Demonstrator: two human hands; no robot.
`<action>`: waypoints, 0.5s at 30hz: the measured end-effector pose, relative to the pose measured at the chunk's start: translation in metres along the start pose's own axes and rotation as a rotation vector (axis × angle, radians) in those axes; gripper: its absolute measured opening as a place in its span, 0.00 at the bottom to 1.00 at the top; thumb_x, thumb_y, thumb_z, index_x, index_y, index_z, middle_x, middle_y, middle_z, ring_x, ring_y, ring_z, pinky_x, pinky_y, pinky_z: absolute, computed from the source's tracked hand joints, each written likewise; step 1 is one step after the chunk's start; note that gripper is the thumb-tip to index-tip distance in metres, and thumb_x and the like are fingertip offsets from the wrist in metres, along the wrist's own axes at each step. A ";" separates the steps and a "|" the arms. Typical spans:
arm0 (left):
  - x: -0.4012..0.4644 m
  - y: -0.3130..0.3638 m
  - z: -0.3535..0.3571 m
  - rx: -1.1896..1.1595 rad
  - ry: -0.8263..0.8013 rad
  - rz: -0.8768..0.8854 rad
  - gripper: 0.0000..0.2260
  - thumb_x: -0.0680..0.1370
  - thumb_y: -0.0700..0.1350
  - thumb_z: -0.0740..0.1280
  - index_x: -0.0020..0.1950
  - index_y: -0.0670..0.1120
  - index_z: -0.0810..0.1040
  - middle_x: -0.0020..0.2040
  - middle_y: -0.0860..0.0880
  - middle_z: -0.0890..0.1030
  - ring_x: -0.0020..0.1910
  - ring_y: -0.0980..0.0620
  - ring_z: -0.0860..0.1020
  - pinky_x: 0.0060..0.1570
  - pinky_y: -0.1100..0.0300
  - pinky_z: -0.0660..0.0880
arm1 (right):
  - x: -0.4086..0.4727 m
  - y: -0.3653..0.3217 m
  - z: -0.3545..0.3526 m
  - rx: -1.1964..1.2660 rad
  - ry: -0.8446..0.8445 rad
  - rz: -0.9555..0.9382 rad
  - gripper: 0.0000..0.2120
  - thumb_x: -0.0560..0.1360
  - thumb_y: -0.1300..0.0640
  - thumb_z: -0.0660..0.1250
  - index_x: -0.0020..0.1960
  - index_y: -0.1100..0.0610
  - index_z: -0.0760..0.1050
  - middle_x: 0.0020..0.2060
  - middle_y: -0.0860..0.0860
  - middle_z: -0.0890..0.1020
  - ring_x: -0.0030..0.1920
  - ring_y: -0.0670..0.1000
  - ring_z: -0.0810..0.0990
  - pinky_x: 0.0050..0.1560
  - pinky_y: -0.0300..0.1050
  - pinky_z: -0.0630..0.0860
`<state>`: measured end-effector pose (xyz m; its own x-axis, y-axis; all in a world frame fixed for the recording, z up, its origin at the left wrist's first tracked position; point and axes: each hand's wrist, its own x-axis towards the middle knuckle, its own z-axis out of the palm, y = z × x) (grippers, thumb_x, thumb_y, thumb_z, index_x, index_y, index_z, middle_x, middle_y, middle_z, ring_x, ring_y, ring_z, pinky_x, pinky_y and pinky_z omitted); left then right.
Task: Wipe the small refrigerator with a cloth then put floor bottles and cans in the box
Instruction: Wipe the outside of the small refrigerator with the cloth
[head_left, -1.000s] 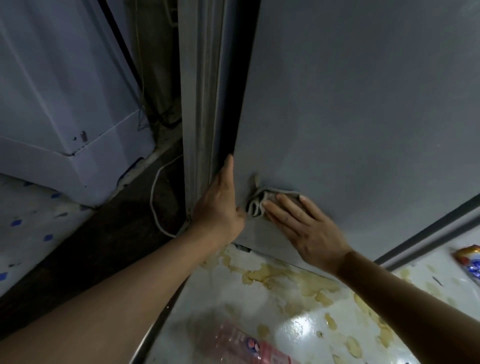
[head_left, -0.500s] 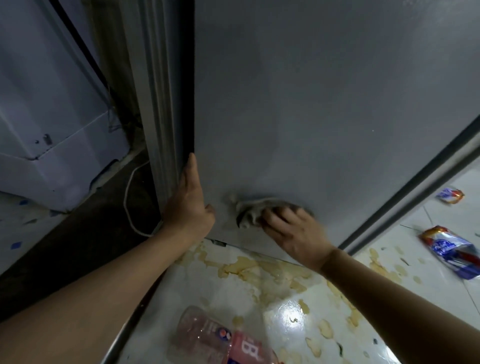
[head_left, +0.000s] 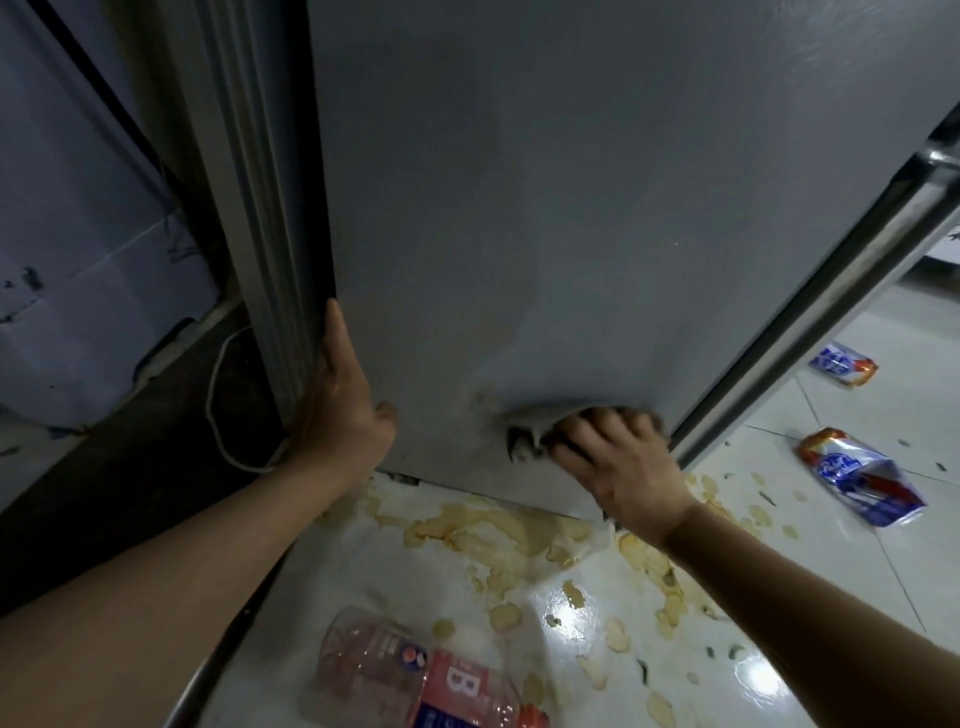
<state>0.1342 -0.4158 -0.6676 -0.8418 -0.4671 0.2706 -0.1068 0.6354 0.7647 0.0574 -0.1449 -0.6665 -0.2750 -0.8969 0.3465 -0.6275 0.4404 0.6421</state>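
The small grey refrigerator (head_left: 545, 208) fills the middle of the view. My right hand (head_left: 618, 462) presses a crumpled grey cloth (head_left: 524, 431) against its lower front, close to the right corner trim. My left hand (head_left: 343, 410) grips the fridge's left front edge, fingers flat along it. A clear plastic bottle (head_left: 410, 675) with a red label lies on its side on the white tile floor at the bottom of the view.
Yellow-brown spill stains (head_left: 498, 530) spread over the tiles below the fridge. Two foil snack wrappers (head_left: 857, 475) (head_left: 841, 364) lie on the floor at right. A white cord (head_left: 218, 395) and a pale cabinet (head_left: 78, 260) are at left.
My right hand has slid the cloth to the right along the bottom of the fridge front, toward the corner trim. My left hand has stayed on the left edge. The view has shifted right.
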 end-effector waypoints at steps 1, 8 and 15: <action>0.000 -0.002 0.000 0.004 -0.005 0.002 0.46 0.73 0.38 0.67 0.76 0.49 0.34 0.78 0.50 0.49 0.74 0.51 0.57 0.64 0.64 0.56 | -0.006 -0.006 0.003 0.020 -0.085 -0.038 0.24 0.64 0.60 0.70 0.59 0.49 0.72 0.54 0.50 0.78 0.51 0.55 0.72 0.46 0.49 0.72; 0.003 -0.005 0.001 0.009 -0.015 -0.020 0.47 0.72 0.38 0.68 0.76 0.50 0.34 0.77 0.47 0.54 0.72 0.46 0.62 0.65 0.60 0.60 | -0.014 0.043 -0.030 0.127 0.097 0.161 0.10 0.74 0.58 0.58 0.53 0.55 0.75 0.53 0.55 0.75 0.48 0.55 0.70 0.45 0.49 0.64; -0.001 -0.002 0.007 -0.030 0.034 -0.009 0.46 0.72 0.34 0.66 0.76 0.50 0.36 0.76 0.48 0.56 0.71 0.47 0.63 0.65 0.61 0.60 | -0.035 0.042 -0.013 0.098 0.133 0.281 0.13 0.69 0.61 0.63 0.53 0.55 0.68 0.55 0.56 0.68 0.51 0.59 0.67 0.50 0.53 0.62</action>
<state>0.1320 -0.4125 -0.6735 -0.8224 -0.4935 0.2829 -0.0979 0.6127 0.7842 0.0496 -0.0948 -0.6426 -0.3536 -0.7250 0.5911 -0.6096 0.6579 0.4422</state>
